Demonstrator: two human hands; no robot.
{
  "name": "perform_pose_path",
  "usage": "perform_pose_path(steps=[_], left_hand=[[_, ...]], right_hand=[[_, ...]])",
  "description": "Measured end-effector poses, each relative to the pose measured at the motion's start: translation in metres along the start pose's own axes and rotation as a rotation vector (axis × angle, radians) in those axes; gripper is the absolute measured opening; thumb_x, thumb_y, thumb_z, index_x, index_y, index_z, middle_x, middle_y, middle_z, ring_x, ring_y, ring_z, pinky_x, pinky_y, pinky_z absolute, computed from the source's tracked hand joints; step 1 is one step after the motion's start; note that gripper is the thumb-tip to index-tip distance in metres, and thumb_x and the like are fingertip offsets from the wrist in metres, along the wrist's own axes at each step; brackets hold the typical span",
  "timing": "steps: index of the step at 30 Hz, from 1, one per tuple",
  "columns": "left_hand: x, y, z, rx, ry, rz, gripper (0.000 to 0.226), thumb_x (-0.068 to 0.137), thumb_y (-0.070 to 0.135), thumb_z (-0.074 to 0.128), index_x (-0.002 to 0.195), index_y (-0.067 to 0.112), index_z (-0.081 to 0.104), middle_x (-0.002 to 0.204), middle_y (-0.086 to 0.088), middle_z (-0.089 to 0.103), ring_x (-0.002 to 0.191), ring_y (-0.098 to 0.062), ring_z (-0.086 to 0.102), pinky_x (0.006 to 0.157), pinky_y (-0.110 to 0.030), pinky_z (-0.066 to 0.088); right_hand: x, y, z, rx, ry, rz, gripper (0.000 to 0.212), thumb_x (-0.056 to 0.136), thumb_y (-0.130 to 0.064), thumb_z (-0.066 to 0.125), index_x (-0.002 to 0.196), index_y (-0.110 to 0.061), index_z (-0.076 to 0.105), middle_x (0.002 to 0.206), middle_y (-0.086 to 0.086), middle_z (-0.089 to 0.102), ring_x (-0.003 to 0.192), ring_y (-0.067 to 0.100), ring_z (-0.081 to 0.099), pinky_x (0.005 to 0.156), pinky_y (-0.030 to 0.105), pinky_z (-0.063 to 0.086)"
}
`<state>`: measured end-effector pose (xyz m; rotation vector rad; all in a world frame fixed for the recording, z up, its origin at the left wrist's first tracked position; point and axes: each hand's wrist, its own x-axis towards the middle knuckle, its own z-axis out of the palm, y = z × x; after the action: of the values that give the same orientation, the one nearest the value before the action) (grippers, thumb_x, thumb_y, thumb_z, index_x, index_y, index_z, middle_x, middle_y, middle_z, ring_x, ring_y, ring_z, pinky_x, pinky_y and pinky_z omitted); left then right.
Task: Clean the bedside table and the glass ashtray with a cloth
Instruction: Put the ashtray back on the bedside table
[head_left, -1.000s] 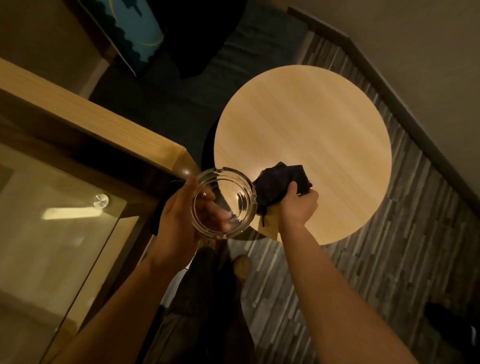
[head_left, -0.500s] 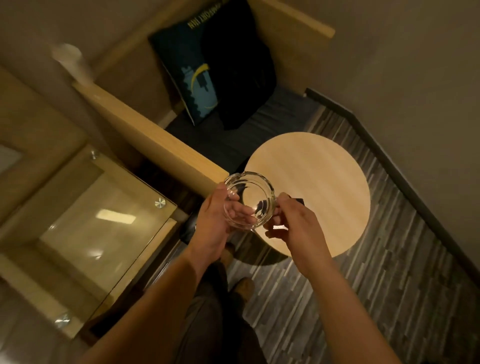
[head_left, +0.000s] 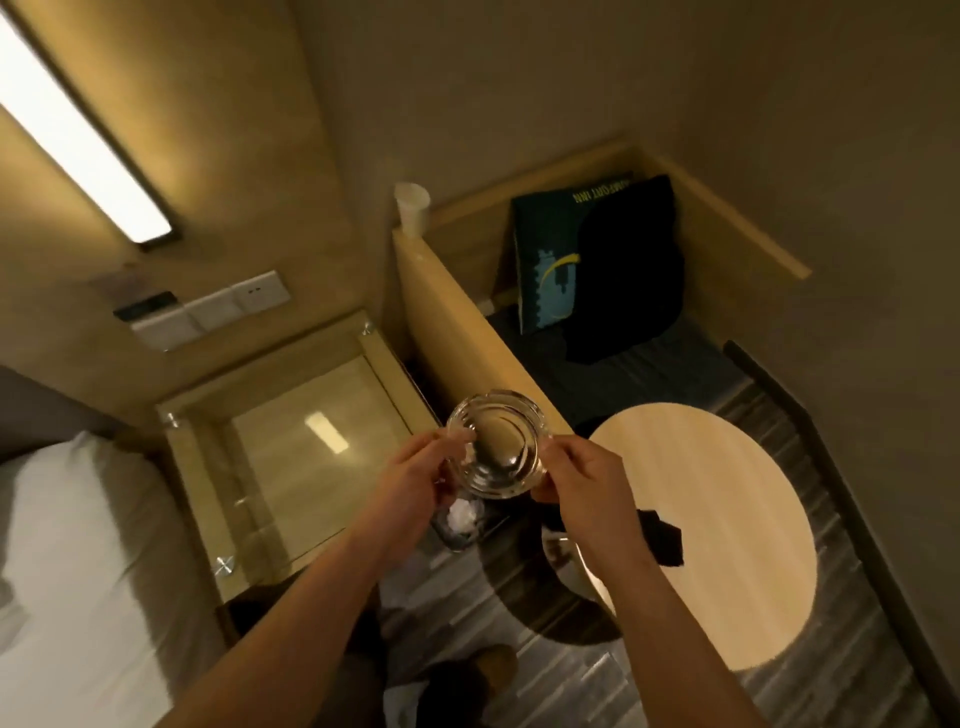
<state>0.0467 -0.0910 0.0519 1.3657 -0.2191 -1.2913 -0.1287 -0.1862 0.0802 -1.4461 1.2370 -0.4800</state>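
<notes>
We hold the glass ashtray (head_left: 494, 446) up between both hands: our left hand (head_left: 410, 480) grips its left rim, our right hand (head_left: 584, 480) its right rim. Right of the ashtray and lower, the dark cloth (head_left: 662, 535) lies on the round wooden table (head_left: 727, 499). Left of the ashtray stands the glass-topped bedside table (head_left: 291, 447).

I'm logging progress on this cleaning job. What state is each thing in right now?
Glass ashtray: lifted in the air, held by both hands, looks empty.
Left hand: gripping the ashtray's left edge.
Right hand: gripping the ashtray's right edge.
Cloth: put down, crumpled on the round table.
Round table: bare except for the cloth.
Wall light: on.
Paper cup: upright on the wooden partition.
</notes>
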Motion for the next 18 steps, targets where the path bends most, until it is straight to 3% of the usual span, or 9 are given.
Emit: perform_pose_path(steps=[3,6,8,11,18], left_hand=[[-0.005,0.013,-0.042,-0.074,0.094,0.080,0.042,0.077,0.040,0.085,0.100,0.008,0.072,0.087,-0.011,0.066,0.062,-0.014,0.058,0.054,-0.026,0.049],[-0.010,0.018,-0.090,-0.118,0.195,0.132,0.037,0.085,0.036,0.080,0.107,0.009,0.069,0.096,-0.013,0.073,0.067,-0.015,0.062,0.059,-0.027,0.053],[-0.010,0.021,-0.123,-0.105,0.293,0.143,0.033,0.089,0.035,0.078,0.111,0.010,0.070,0.099,-0.009,0.076,0.070,-0.014,0.064,0.061,-0.027,0.054],[-0.006,0.030,-0.172,-0.106,0.471,0.161,0.028,0.092,0.035,0.076,0.110,0.014,0.071,0.091,0.000,0.076,0.066,-0.008,0.065,0.057,-0.022,0.053],[0.010,0.053,-0.287,-0.033,0.730,0.162,0.011,0.094,0.037,0.075,0.098,0.027,0.076,0.082,0.007,0.077,0.073,-0.004,0.070,0.063,-0.021,0.054]], right_hand=[[0.015,-0.014,0.044,-0.024,-0.059,-0.027,0.023,0.103,-0.035,0.059,0.087,-0.028,0.074,0.077,-0.006,0.075,0.068,0.010,0.073,0.066,0.028,0.062],[0.029,-0.023,0.096,-0.003,-0.155,0.009,0.022,0.102,-0.040,0.060,0.093,-0.027,0.075,0.083,-0.008,0.077,0.072,0.007,0.074,0.062,0.019,0.059],[0.036,-0.028,0.135,-0.003,-0.214,0.040,0.022,0.102,-0.043,0.060,0.101,-0.027,0.075,0.088,-0.006,0.078,0.078,0.010,0.076,0.066,0.022,0.061],[0.047,-0.037,0.198,-0.007,-0.271,0.054,0.019,0.101,-0.040,0.061,0.098,-0.027,0.076,0.088,0.002,0.078,0.076,0.014,0.075,0.068,0.028,0.063],[0.072,-0.059,0.339,-0.078,-0.401,0.055,0.019,0.104,-0.027,0.059,0.098,-0.016,0.073,0.083,0.008,0.071,0.066,0.009,0.069,0.065,0.026,0.061]])
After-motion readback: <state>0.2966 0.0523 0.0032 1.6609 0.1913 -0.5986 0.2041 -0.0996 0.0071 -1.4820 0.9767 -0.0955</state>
